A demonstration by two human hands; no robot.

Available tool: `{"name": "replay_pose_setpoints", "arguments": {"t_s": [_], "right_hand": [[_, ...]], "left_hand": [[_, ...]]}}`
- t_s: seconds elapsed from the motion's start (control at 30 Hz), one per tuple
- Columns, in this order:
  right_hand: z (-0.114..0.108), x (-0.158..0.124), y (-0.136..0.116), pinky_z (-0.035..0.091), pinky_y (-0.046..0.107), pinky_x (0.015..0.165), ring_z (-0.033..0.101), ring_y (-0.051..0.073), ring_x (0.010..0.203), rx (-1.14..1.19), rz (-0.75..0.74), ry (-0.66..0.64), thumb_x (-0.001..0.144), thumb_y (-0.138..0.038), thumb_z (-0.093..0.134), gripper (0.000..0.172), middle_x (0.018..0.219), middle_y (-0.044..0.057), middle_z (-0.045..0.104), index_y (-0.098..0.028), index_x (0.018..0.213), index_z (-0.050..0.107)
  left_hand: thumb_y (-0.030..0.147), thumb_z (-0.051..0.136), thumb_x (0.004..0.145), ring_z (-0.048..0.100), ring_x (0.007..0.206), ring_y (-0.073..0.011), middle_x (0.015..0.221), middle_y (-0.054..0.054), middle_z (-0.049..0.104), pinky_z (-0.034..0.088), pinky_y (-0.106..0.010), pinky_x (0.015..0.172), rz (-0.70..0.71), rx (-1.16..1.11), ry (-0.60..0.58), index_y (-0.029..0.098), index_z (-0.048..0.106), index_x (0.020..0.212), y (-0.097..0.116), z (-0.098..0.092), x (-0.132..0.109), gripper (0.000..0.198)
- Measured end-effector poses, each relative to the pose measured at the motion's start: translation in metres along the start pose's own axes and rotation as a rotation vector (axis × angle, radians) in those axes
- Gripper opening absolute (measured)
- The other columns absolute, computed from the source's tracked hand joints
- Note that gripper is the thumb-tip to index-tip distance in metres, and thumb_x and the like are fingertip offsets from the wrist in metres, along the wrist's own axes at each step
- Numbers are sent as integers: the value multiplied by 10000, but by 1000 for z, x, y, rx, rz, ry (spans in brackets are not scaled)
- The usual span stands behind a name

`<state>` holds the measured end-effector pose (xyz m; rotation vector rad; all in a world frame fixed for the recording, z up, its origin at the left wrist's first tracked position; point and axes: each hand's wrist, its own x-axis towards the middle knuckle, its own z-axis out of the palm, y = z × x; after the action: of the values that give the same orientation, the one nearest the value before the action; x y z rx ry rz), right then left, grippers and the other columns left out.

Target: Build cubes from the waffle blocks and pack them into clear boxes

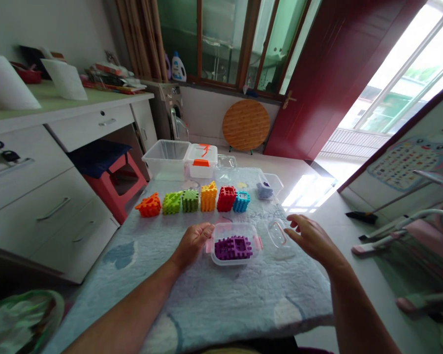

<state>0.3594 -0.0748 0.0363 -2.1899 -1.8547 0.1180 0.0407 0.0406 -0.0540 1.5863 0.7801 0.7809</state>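
A: so where are the fingers at?

B: right hand (312, 238) is loosely spread, nothing gripped that I can see. Clear lid (277, 235) is just off its fingertips, to the left. Can't tell if they touch. Left hand (192, 243) has the clear tub (239, 229) pinched at its left end.

A: which way's the tub lying?

B: long side runs left to right, just right of the left fingers, so that hand's nearer. Purple blocks (233, 248) inside.

A: other containers?

B: past a row of coloured blocks (190, 200): small clear box (276, 182) with bluish-purple pieces, then a big clear bin (166, 153) beside an orange-clipped box (201, 169).
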Motion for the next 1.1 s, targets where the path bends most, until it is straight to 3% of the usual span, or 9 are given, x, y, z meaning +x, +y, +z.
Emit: {"name": "replay_pose_setpoints", "arguments": {"t_s": [0.17, 0.33, 0.47, 0.57, 0.67, 0.73, 0.93, 1.1], "right_hand": [[35, -19, -2, 448, 285, 657, 606, 183, 710, 38, 138, 33, 828, -385, 514, 330, 801, 33, 644, -176, 1072, 590], [57, -13, -1, 403, 266, 610, 573, 173, 633, 11, 216, 54, 818, -263, 458, 157, 681, 25, 620, -190, 809, 597], [53, -13, 1, 401, 286, 613, 571, 184, 618, 7, 275, 120, 816, -248, 438, 185, 694, 43, 640, -201, 746, 603], [37, -17, -5, 436, 313, 673, 588, 205, 688, 82, 294, 281, 842, -284, 442, 202, 775, 66, 650, -195, 822, 622], [19, -21, -22, 463, 320, 735, 586, 206, 764, 222, 178, 427, 878, -324, 461, 211, 876, 77, 636, -194, 925, 622], [11, -23, -40, 472, 300, 715, 582, 195, 772, 337, 69, 444, 909, -338, 457, 223, 890, 69, 614, -199, 963, 622], [18, -23, -99, 462, 260, 718, 566, 164, 787, 453, -216, 266, 966, -283, 408, 252, 876, 53, 566, -211, 1002, 646], [32, -20, -114, 446, 246, 744, 558, 152, 793, 370, -256, 146, 983, -261, 382, 276, 882, 48, 555, -223, 996, 655]], "left_hand": [[541, 565, 820, 400, 541, -97, 577, 50, 435, 326, -214, 528, -54, -5, -12, 165, 511, 671, 4, 0, 0, 408], [518, 622, 786, 351, 472, -69, 544, 66, 429, 274, -203, 474, -130, -170, -34, 167, 487, 682, 3, 1, 0, 390], [494, 652, 771, 389, 489, -72, 563, 60, 457, 313, -206, 503, -142, -250, -23, 166, 496, 700, 2, 2, 2, 371], [488, 671, 759, 401, 514, -72, 594, 59, 459, 321, -202, 521, -143, -282, -3, 162, 497, 708, 1, 3, 2, 373], [487, 670, 758, 398, 526, -71, 607, 63, 447, 315, -198, 526, -125, -296, 32, 162, 497, 706, 2, 4, 2, 372], [486, 665, 757, 386, 517, -70, 596, 67, 437, 310, -198, 519, -132, -300, 51, 164, 497, 700, 4, 5, 2, 368], [509, 568, 817, 427, 529, -81, 615, 47, 475, 341, -201, 517, -157, -424, 56, 164, 509, 715, 4, 6, 3, 364], [543, 524, 848, 495, 567, -100, 670, 14, 547, 388, -216, 547, -175, -503, 41, 152, 555, 769, -3, 5, 3, 400]]}}
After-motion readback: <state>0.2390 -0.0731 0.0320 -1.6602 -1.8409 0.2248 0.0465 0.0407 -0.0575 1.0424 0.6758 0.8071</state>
